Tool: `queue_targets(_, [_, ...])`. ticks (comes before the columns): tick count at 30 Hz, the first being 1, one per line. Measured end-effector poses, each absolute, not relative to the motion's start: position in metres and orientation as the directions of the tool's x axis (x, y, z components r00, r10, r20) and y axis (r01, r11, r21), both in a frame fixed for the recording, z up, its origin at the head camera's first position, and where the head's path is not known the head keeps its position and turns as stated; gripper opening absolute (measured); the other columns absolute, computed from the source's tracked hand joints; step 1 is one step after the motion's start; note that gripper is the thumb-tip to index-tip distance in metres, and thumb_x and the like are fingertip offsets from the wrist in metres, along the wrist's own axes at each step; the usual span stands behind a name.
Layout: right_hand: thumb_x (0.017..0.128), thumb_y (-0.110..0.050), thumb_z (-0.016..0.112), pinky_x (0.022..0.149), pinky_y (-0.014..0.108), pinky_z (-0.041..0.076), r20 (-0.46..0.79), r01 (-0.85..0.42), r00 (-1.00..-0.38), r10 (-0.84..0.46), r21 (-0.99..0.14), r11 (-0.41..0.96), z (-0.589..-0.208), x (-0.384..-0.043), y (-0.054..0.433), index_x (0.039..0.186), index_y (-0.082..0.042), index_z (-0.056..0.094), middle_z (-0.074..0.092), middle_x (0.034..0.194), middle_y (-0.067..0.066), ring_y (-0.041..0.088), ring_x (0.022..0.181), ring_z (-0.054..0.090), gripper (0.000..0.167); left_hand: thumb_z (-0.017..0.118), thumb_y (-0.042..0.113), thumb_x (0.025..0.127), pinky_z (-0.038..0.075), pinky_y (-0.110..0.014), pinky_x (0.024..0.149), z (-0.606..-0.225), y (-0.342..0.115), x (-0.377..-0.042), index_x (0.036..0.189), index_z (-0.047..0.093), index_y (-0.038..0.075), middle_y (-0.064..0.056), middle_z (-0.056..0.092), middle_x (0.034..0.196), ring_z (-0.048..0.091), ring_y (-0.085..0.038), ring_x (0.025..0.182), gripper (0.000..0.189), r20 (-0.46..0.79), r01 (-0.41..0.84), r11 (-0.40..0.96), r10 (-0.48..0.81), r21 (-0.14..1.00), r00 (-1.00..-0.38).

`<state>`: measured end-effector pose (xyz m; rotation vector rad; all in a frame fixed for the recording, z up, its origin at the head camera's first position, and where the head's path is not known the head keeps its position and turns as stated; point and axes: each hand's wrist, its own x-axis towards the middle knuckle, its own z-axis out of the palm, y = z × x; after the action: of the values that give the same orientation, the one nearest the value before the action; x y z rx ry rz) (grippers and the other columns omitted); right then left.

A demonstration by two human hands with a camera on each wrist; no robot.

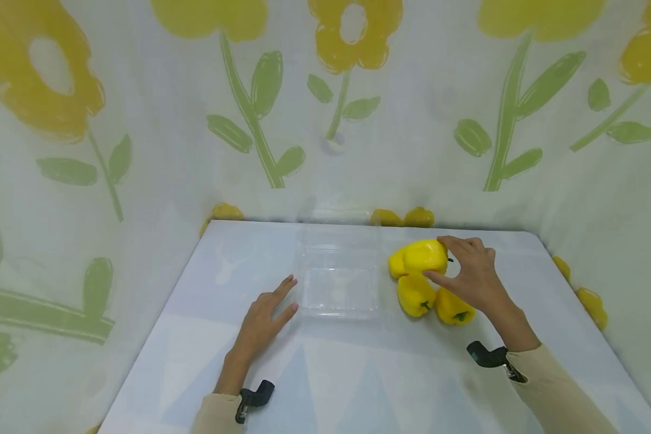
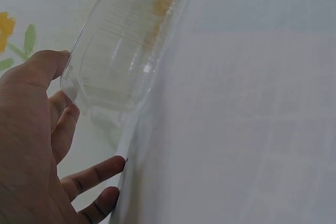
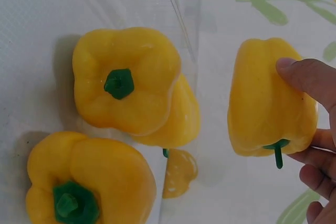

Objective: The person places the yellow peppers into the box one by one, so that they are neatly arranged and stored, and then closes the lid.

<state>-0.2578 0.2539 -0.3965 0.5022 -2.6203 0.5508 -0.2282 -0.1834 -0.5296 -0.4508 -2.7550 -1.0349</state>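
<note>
Between its thumb and fingers my right hand (image 1: 472, 274) holds a yellow bell pepper (image 1: 425, 256), its green stem pointing downward in the right wrist view. The held pepper (image 3: 268, 93) is apart from three others there. Those are a bell pepper (image 3: 149, 51) with its stem facing the camera, a second pepper (image 3: 186, 114) partly hidden behind it, and a third pepper (image 3: 121, 177) lower left. My left hand (image 1: 263, 319) is beside a clear plastic container (image 1: 339, 316), fingers spread. In the left wrist view its thumb touches the container's rim (image 2: 79, 40).
The container's raised clear lid (image 1: 336, 232) stands toward the table's back edge. A white-blue patterned table (image 1: 336, 361) lies under everything. Behind it and at both sides rises a wall covering (image 1: 412, 120) printed with yellow flowers and green leaves.
</note>
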Motion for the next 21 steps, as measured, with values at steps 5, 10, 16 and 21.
queue_targets(5, [0.073,-0.028,0.091,0.079,0.053,0.025,0.460,-0.428,-0.848,-0.262,-0.305,0.850,-0.401,-0.255,0.252,0.132,-0.001,0.058,0.061,0.130,0.022,0.037,0.108,0.044,0.072,0.052,0.053,0.100,0.041,-0.057,0.098,-0.536,-0.183,-0.223,0.155,0.038,0.034,0.024,0.030,0.157,0.052,-0.026,0.125,0.059,0.253,0.327,0.718,0.214,0.615,-0.944])
queue_targets(10, [0.072,-0.029,0.091,0.076,0.051,0.024,0.468,-0.430,-0.844,-0.262,-0.298,0.852,-0.407,-0.252,0.248,0.131,-0.002,0.059,0.062,0.129,0.021,0.036,0.108,0.045,0.073,0.055,0.050,0.100,0.042,-0.057,0.098,-0.544,-0.184,-0.218,0.155,0.038,0.037,0.025,0.029,0.158,0.052,-0.025,0.125,0.059,0.260,0.328,0.728,0.209,0.602,-0.943])
queue_targets(16, [0.071,-0.030,0.092,0.076,0.049,0.024,0.476,-0.437,-0.838,-0.266,-0.296,0.849,-0.415,-0.249,0.244,0.131,-0.002,0.059,0.062,0.129,0.021,0.036,0.107,0.045,0.074,0.055,0.050,0.100,0.043,-0.056,0.097,-0.548,-0.187,-0.212,0.154,0.039,0.035,0.024,0.030,0.158,0.053,-0.024,0.123,0.059,0.281,0.340,0.738,0.210,0.582,-0.936])
queue_targets(21, [0.070,-0.031,0.093,0.076,0.048,0.024,0.501,-0.456,-0.821,-0.273,-0.289,0.842,-0.418,-0.248,0.242,0.130,-0.003,0.060,0.063,0.128,0.019,0.035,0.105,0.046,0.074,0.055,0.048,0.101,0.042,-0.054,0.097,-0.547,-0.187,-0.210,0.154,0.041,0.032,0.021,0.032,0.158,0.054,-0.023,0.121,0.057,0.308,0.361,0.732,0.214,0.577,-0.927])
